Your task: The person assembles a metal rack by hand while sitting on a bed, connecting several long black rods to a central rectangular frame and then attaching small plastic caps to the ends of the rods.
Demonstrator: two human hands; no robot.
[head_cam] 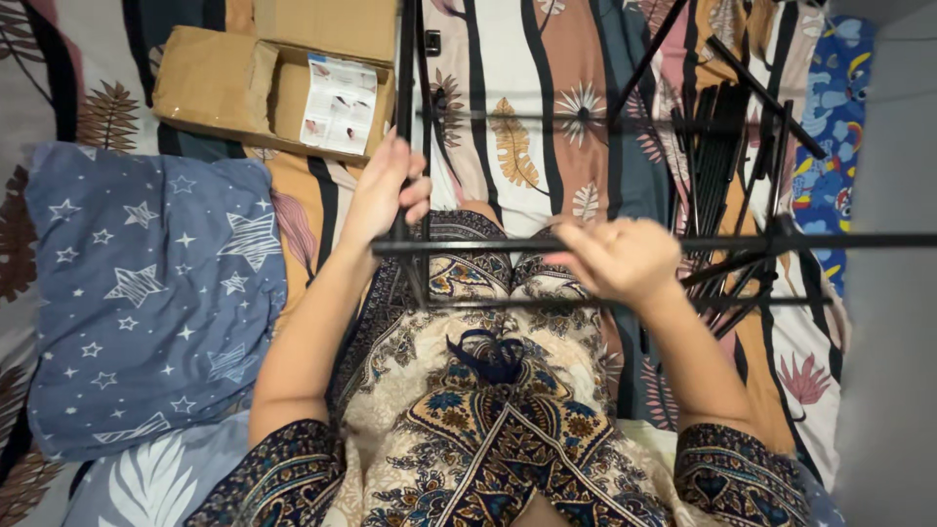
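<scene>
Sitting on the bed (547,59), its sheet striped and printed with leaves, spread under everything. Blue star-print pillow (146,293) lies at my left, just beside my knee. Far left, an open cardboard box (224,83) with a printed instruction sheet (340,102) resting on its flap. Black metal frame (508,244) stands across my lap: one long horizontal rod (830,240) runs right past my legs, an upright post (408,88) rises away from me at the far side. A loose bundle of black rods (727,137) lies far right on the sheet. My left hand (383,195) is closed around the upright post, just above where it meets the horizontal rod. My right hand (617,259) is curled over that rod near its middle, fingers bent in; how tightly it grips I cannot tell.
</scene>
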